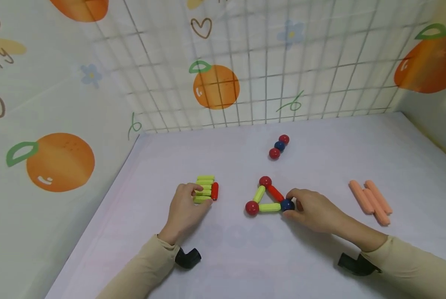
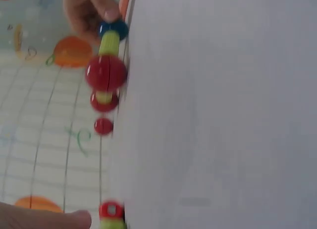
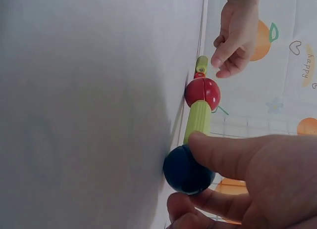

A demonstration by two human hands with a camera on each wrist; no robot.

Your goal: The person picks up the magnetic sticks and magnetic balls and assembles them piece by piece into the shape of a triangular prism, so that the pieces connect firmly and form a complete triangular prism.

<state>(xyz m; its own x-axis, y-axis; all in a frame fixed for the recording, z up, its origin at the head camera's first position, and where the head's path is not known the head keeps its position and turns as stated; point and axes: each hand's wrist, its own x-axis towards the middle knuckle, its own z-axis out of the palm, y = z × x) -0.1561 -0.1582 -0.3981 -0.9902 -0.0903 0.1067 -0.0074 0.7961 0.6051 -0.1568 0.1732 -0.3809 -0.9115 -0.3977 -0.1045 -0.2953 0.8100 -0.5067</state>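
A flat triangle of rods and balls lies on the table in the head view. Its corners are a red ball [image 1: 265, 181], a second red ball [image 1: 252, 208] and a blue ball [image 1: 287, 205]. Two yellow-green rods [image 1: 269, 207] and one red rod [image 1: 275, 193] join them. My right hand [image 1: 316, 211] pinches the blue ball between thumb and fingers, as the right wrist view also shows. Over a row of loose yellow-green rods [image 1: 205, 182] hovers my left hand [image 1: 185, 209], fingers loosely bent and holding nothing. A loose red rod [image 1: 215, 191] lies against the row's right end.
Farther back, two red balls and a blue ball [image 1: 279, 145] sit in a line. Several orange rods [image 1: 361, 197] lie to the right of my right hand. A wire grid [image 1: 252, 83] behind a printed cloth closes off the table's back edge.
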